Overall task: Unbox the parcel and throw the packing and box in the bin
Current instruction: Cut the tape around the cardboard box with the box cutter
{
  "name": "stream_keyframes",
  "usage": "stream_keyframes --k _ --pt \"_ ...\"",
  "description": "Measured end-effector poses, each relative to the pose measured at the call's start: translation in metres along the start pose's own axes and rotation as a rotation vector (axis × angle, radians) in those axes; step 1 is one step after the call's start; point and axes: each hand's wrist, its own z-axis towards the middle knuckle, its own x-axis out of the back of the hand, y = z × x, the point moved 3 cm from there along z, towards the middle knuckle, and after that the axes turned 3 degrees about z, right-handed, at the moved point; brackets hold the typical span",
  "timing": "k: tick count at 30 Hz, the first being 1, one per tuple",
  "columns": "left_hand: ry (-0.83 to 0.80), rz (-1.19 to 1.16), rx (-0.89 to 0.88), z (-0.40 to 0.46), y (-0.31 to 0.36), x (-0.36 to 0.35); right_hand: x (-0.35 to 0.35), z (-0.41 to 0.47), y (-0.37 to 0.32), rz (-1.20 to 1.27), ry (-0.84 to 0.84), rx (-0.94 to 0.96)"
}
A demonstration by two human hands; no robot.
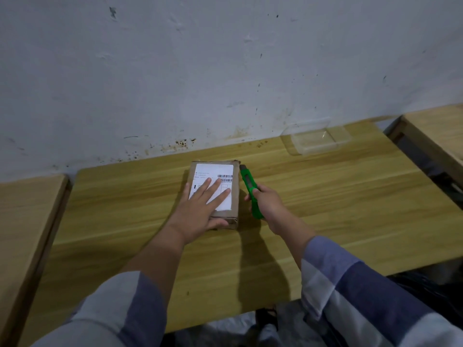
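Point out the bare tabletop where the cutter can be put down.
Free: the table right of the right hand, nearer than the clear container; also left of the parcel. Crowded: the strip between the parcel and the green cutter.

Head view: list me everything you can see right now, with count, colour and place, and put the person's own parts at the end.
parcel box: one, brown cardboard, shut, lying flat at the middle of the table.
shipping label: one, white with barcodes, on top of the parcel box.
utility knife: one, green, along the box's right side, tip near its far right corner.
plastic container: one, clear, at the table's far right by the wall.
table: one, light wood, against the wall.
side tables: two, light wood, one at each side.
wall: white, stained near the table.
left hand: flat on the label, pressing the box down.
right hand: gripping the knife.
sleeves: two, blue and white.
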Motion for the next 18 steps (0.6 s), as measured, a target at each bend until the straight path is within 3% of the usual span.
stream_keyframes --k 13,18 --pt "0.056 0.010 0.077 0.009 0.004 -0.008 -0.007 0.005 -0.008 0.037 -0.041 -0.008" --pt "0.004 0.022 0.007 0.008 0.000 -0.003 -0.009 0.010 -0.012 0.059 -0.041 -0.022"
